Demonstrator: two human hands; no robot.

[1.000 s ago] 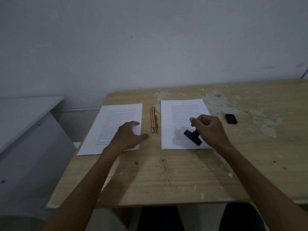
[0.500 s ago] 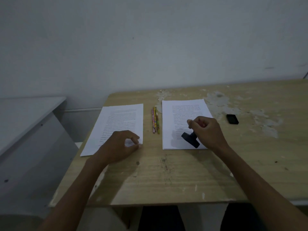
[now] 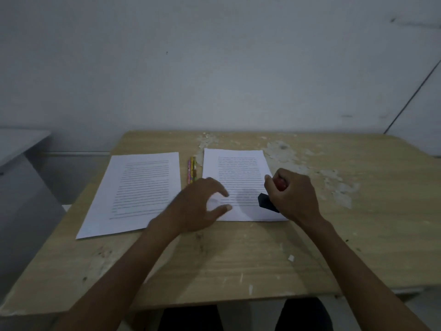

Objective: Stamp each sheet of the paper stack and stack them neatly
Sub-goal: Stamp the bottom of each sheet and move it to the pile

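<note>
Head view: the worn light-wood table (image 3: 238, 263) carries two white printed paper sheets, the left sheet (image 3: 140, 192) and the right sheet (image 3: 238, 177), with coloured pencils (image 3: 191, 173) between them. The left hand (image 3: 198, 209) hovers over the right sheet's near-left corner, fingers spread, holding nothing. The right hand (image 3: 293, 194) grips the black red-handled stamp (image 3: 267, 202), tilted, over the right sheet's near-right area.

pencils (image 3: 191, 170) between two sheets, bare table (image 3: 358, 235) right — open

Worn wooden table (image 3: 238, 263), top flaked pale toward the far right. Two printed paper stacks lying on it, left (image 3: 140, 189) and right (image 3: 238, 173). Coloured pencils (image 3: 191, 168) between them.
</note>
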